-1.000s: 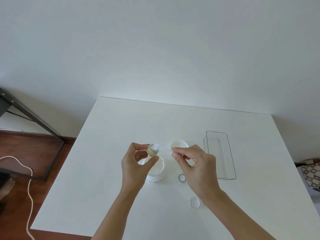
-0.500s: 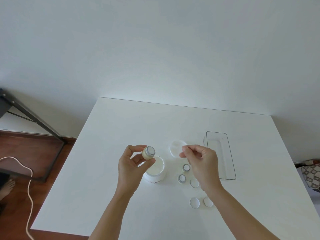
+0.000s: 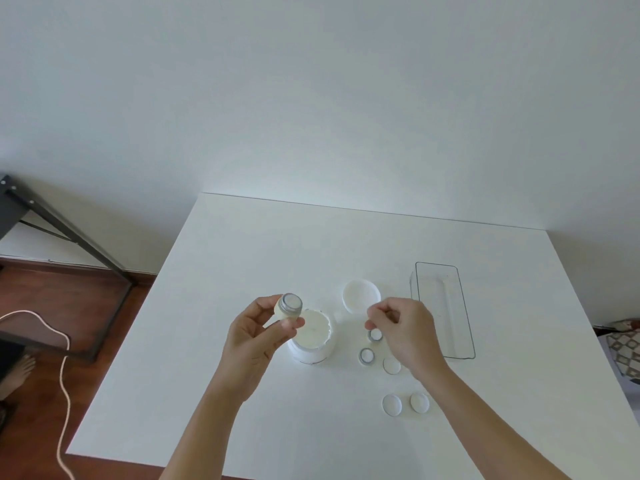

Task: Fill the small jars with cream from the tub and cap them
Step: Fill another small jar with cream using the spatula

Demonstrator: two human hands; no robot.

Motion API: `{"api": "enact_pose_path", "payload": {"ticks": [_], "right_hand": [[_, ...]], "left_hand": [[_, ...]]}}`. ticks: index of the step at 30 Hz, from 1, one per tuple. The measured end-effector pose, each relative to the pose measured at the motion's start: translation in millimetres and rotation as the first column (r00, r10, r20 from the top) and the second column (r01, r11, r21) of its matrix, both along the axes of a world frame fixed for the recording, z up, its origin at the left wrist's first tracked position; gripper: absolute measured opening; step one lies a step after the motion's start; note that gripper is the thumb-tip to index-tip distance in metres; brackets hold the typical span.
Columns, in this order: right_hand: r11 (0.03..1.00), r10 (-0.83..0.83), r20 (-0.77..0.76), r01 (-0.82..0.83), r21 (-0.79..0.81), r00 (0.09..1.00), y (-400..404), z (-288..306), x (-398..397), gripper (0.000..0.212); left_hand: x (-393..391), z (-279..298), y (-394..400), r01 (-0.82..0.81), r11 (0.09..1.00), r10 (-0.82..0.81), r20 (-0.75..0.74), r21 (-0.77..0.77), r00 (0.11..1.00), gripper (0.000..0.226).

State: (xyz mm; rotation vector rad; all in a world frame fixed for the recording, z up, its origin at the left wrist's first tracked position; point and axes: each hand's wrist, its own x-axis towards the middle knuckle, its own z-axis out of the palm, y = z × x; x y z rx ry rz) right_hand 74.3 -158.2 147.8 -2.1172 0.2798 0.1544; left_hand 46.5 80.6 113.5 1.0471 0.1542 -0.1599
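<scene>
A small cream-coloured jar with a grey rim [image 3: 288,308] is held up in the left hand [image 3: 258,341], its open mouth tilted toward the camera and its body pinched between thumb and curled fingers [image 3: 268,303]. It is raised just left of the round white tub of cream [image 3: 313,336], which stands open on the white worktop [image 3: 242,271]. The tub's round white lid [image 3: 360,295] lies just behind it. The right hand [image 3: 407,332] is poised above the worktop with its fingers curled together (whether anything is pinched in them cannot be told). Beneath it, two more small grey-rimmed jars [image 3: 366,356] stand open, one partly hidden by the knuckles. Three small round white caps [image 3: 392,404] lie near them, toward the front edge. A clear rectangular plastic tray [image 3: 465,341] sits to the right of the hand.
</scene>
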Motion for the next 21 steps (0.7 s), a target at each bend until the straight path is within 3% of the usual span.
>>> {"api": "enact_pose_path", "payload": {"ticks": [3, 5, 7, 10, 21], "right_hand": [[0.951, -0.048, 0.08, 0.021, 0.309, 0.996, 0.9, 22.9, -0.8, 0.013], [0.921, -0.04, 0.137, -0.016, 0.389, 0.99, 7.8, 34.0, -2.0, 0.012], [0.916, -0.024, 0.179, -0.05, 0.399, 0.984, 15.9, 40.3, -3.2, 0.013], [0.92, -0.01, 0.204, -0.071, 0.386, 0.979, 22.9, 44.4, -3.4, 0.012], [0.926, 0.016, 0.219, -0.097, 0.365, 0.976, 23.0, 41.8, -7.6, 0.013]], "left_hand": [[-2.2, -3.3, -2.8, 0.109, 0.987, -0.114, -0.034, -0.114, 0.993, 0.028], [-3.5, -2.8, -6.3, 0.179, 0.97, -0.189, -0.046, -0.164, 0.981, 0.035], [-3.0, 1.1, -10.1, 0.245, 0.951, -0.254, -0.026, -0.191, 0.967, 0.03], [-1.3, 2.6, -13.4, 0.313, 0.921, -0.325, -0.017, -0.231, 0.946, 0.051], [1.0, 1.5, -13.5, 0.244, 0.937, -0.259, -0.031, -0.249, 0.965, 0.052]]}}
